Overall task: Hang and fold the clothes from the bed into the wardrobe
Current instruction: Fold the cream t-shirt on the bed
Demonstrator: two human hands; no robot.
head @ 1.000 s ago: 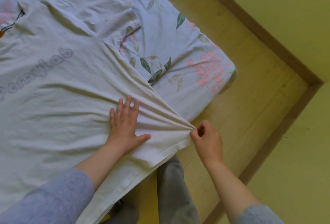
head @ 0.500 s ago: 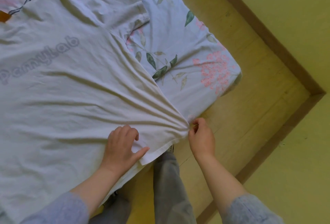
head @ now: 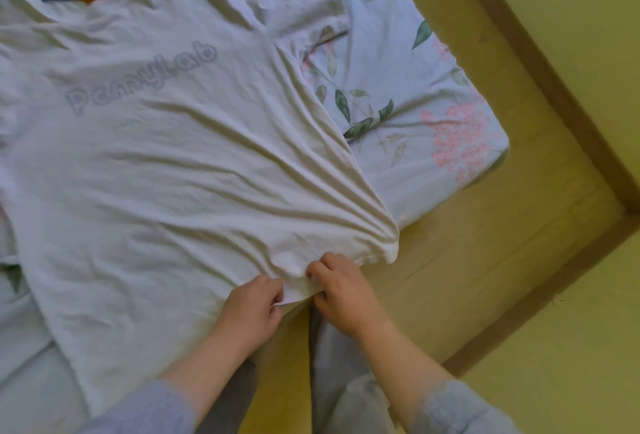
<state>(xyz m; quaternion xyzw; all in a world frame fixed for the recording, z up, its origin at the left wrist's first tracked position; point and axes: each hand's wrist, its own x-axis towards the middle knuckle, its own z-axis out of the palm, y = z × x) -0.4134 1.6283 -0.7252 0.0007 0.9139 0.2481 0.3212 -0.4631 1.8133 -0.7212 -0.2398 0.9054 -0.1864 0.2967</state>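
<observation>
We have the white T-shirt [head: 173, 163] spread flat on the bed [head: 419, 111], print facing up and collar toward 11 o'clock. At 6 o'clock our left hand [head: 251, 312] pinches the hem with curled fingers. Our right hand [head: 341, 291], just beside it at its 3 o'clock, grasps the same hem, with creases fanning out from there. The wooden floor [head: 478, 278] lies toward 4 o'clock

One view only, worn on the person's head, wide-angle. It looks steeply down and forward over the bed [head: 433, 122] corner, rolled, so floor [head: 485, 278] and skirting [head: 540, 65] run diagonally. Close range: left hand [head: 251, 309] and right hand [head: 341, 290] sit low centre, the shirt [head: 173, 156] fills the left.
</observation>
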